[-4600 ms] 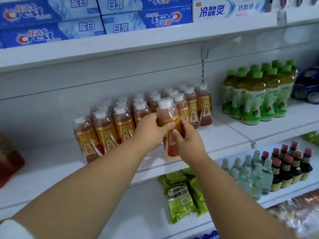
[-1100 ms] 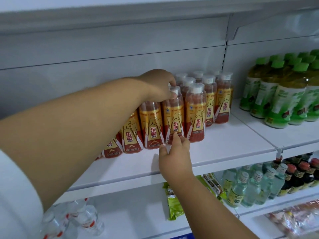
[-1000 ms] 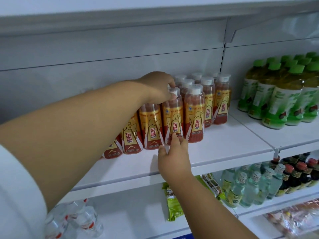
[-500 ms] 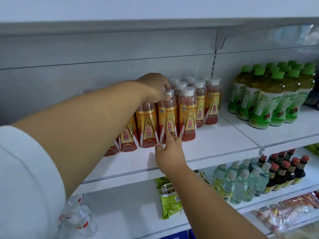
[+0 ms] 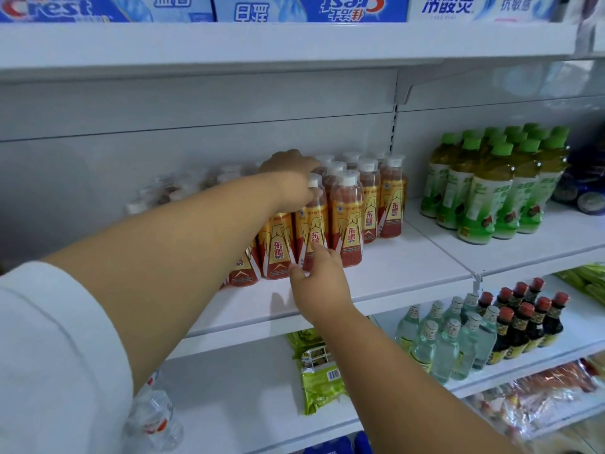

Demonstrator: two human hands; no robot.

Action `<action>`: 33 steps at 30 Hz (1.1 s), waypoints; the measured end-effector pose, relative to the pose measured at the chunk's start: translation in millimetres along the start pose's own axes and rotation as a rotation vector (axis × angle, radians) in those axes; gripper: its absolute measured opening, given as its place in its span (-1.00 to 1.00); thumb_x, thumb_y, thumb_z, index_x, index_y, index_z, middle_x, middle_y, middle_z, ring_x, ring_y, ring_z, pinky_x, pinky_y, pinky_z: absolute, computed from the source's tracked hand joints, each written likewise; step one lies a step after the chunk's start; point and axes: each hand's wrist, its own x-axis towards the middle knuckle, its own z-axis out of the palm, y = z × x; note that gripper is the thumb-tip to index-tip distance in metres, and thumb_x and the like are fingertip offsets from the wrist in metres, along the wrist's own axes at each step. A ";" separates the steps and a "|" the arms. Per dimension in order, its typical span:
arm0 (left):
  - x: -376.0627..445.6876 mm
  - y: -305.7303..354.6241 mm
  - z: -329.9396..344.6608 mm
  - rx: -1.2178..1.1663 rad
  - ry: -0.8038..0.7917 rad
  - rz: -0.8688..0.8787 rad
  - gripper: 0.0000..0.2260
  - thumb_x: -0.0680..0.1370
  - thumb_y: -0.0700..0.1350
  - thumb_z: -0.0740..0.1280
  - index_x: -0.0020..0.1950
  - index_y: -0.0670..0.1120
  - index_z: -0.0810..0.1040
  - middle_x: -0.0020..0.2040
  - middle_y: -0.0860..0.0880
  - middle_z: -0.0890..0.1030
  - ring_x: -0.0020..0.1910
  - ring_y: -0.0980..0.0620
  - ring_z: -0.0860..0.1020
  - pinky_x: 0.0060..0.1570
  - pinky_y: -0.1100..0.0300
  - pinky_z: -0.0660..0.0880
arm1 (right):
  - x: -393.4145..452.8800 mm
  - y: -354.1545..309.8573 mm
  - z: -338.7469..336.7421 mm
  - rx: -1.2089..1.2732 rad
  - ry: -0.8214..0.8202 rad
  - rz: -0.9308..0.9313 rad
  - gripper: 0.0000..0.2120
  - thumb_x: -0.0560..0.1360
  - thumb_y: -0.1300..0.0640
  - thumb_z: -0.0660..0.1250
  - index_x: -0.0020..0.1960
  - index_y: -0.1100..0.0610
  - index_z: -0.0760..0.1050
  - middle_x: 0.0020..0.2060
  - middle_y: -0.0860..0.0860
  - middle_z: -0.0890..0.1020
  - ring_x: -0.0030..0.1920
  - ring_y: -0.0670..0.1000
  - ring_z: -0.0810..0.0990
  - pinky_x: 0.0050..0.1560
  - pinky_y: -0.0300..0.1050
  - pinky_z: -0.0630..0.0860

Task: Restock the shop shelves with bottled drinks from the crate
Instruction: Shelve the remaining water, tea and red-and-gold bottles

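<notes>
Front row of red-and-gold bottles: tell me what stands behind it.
Behind the front row of red-and-gold bottles stand more white-capped bottles of the same drink, then the shelf's white back panel. The left hand and forearm cover the rows further left.

Bare shelf beside bottles

Red-gold labelled bottles; green-capped bottles.

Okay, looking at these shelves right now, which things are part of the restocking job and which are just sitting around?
Part of the job:
- red-and-gold bottles on the middle shelf
- left hand on their caps
- right hand at a bottle's base

Just there:
- green-capped bottles
- toothpaste boxes
- clear glass bottles
- dark sauce bottles
- green snack packets
</notes>
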 end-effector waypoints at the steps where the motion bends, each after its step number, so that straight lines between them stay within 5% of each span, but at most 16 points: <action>1: -8.4 3.8 -1.8 -0.017 0.082 0.021 -0.51 0.62 0.08 0.30 0.53 0.01 0.35 0.42 -0.14 0.42 0.35 -0.17 0.42 0.30 -0.03 0.42 | -2.5 -1.8 -3.8 0.002 0.015 -0.025 -0.44 0.63 0.04 0.28 0.57 0.12 0.21 0.50 0.03 0.27 0.37 0.07 0.45 0.21 -0.17 0.34; 5: -72.7 25.5 3.3 -0.321 0.425 0.076 -0.65 0.59 -0.08 0.31 0.39 -0.02 0.51 0.31 -0.06 0.51 0.32 -0.07 0.43 0.30 0.11 0.33 | -21.6 -5.7 -24.1 0.061 0.084 -0.141 -0.51 0.61 0.08 0.30 0.51 0.12 0.32 0.40 0.05 0.39 0.27 0.03 0.51 0.17 -0.20 0.38; 10: -180.3 54.2 30.2 -0.574 0.588 -0.071 -0.66 0.51 -0.28 0.31 0.27 -0.07 0.57 0.09 0.10 0.51 0.12 0.19 0.51 0.16 0.42 0.39 | -65.2 -1.5 -41.5 0.253 0.028 -0.201 -0.77 0.56 0.05 0.35 0.20 0.04 0.53 0.12 -0.05 0.58 0.06 -0.13 0.58 0.02 -0.17 0.53; 15: -284.4 65.8 52.4 -0.607 0.548 -0.329 -0.64 0.50 -0.27 0.27 0.06 0.21 0.53 0.02 0.23 0.57 0.09 0.34 0.51 0.02 0.44 0.46 | -129.3 -2.3 -30.7 0.299 -0.178 -0.224 -0.85 0.55 0.05 0.36 0.11 -0.02 0.50 0.06 -0.09 0.59 -0.03 -0.15 0.59 -0.06 -0.17 0.53; 20: -373.8 58.8 59.5 -0.586 0.533 -0.481 -0.69 0.52 -0.26 0.26 0.09 0.15 0.54 0.03 0.22 0.58 0.06 0.34 0.54 0.07 0.53 0.38 | -193.0 -13.0 -17.6 0.288 -0.321 -0.320 -0.87 0.55 0.06 0.37 0.04 -0.07 0.45 0.01 -0.09 0.58 -0.08 -0.18 0.55 -0.11 -0.24 0.51; 29: -535.5 3.5 57.8 -0.641 0.650 -0.647 -0.74 0.56 -0.19 0.29 0.07 0.19 0.54 0.00 0.17 0.62 0.05 0.17 0.59 0.04 0.39 0.48 | -321.0 -61.1 57.9 0.254 -0.511 -0.402 -0.87 0.53 0.09 0.39 -0.02 -0.07 0.45 -0.06 -0.11 0.59 -0.13 -0.19 0.54 -0.13 -0.27 0.50; 33: -637.3 -26.6 50.7 -0.626 0.638 -0.799 -0.72 0.53 -0.22 0.30 0.01 0.18 0.55 -0.05 0.22 0.63 0.00 0.29 0.58 -0.05 0.52 0.41 | -398.5 -85.9 114.4 0.213 -0.659 -0.441 -0.86 0.52 0.13 0.40 -0.03 -0.04 0.45 -0.05 -0.05 0.60 -0.12 -0.14 0.57 -0.17 -0.20 0.56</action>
